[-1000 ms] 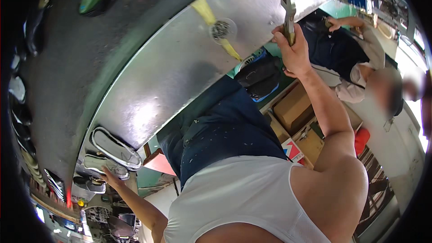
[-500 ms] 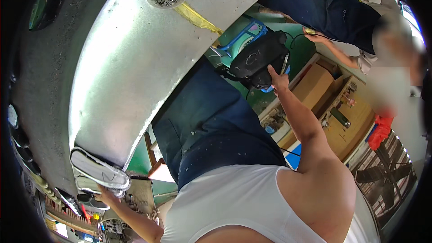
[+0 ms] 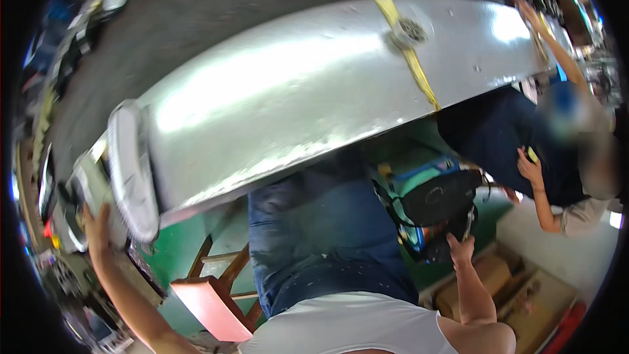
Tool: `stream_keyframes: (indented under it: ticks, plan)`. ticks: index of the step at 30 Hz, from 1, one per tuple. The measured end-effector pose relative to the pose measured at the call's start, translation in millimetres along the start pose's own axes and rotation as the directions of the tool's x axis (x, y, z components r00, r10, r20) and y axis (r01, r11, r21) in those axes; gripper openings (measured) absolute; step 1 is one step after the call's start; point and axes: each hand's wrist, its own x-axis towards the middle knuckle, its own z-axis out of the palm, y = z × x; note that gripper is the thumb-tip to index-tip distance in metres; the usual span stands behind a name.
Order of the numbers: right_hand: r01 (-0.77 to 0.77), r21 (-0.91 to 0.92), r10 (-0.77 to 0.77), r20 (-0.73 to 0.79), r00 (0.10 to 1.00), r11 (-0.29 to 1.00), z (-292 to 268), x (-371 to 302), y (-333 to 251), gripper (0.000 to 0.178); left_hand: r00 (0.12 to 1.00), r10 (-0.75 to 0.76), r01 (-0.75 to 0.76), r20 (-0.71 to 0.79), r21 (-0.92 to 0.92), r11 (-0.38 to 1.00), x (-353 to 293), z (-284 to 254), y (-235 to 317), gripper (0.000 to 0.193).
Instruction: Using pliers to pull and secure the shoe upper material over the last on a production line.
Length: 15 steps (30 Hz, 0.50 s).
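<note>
My left hand (image 3: 98, 233) reaches past the left end of the metal-topped table (image 3: 275, 85), fingers stretched and apart against a pale grey shoe (image 3: 98, 187), blurred by motion. Beside it a white shoe sole (image 3: 133, 170) lies along the table's end, its underlying parts hidden. Low on the right, my right hand (image 3: 460, 249) is closed around a slim metal hand tool (image 3: 469, 221), whose exact kind is unclear. That hand is beside a black bag (image 3: 440, 196) near my knees.
A round tub of small nails (image 3: 411, 31) stands on the table by a yellow tape strip (image 3: 422, 82). At right a co-worker's hand (image 3: 532, 167) holds something small and yellow. A pink-topped stool (image 3: 213, 308) is at lower left; cardboard boxes (image 3: 485, 278) are at lower right.
The view has swung so the table now runs across the top. My left hand has moved beyond the sole toward the pale grey shoe. My right hand still holds the tool.
</note>
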Motion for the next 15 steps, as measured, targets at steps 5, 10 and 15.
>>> stream_keyframes:
  ticks: [5,10,15]
  plan:
    - [0.165,-0.023,-0.164,0.042,0.986,0.986,-17.5,-5.5,-6.1,0.087,0.998,0.064,-0.059,-0.008,-0.498,0.865,-38.2,-3.9,2.8,0.095]
    - [0.295,-0.061,-0.295,0.016,0.955,0.954,-24.0,-6.4,11.4,0.087,0.822,0.148,-0.355,-0.550,-0.290,0.889,-126.1,29.5,-8.8,0.085]
    - [0.381,-0.046,-0.381,0.027,0.924,0.923,-27.4,-9.0,15.5,0.091,0.828,0.154,-0.421,-0.539,-0.416,0.806,-263.3,142.7,-42.8,0.056]
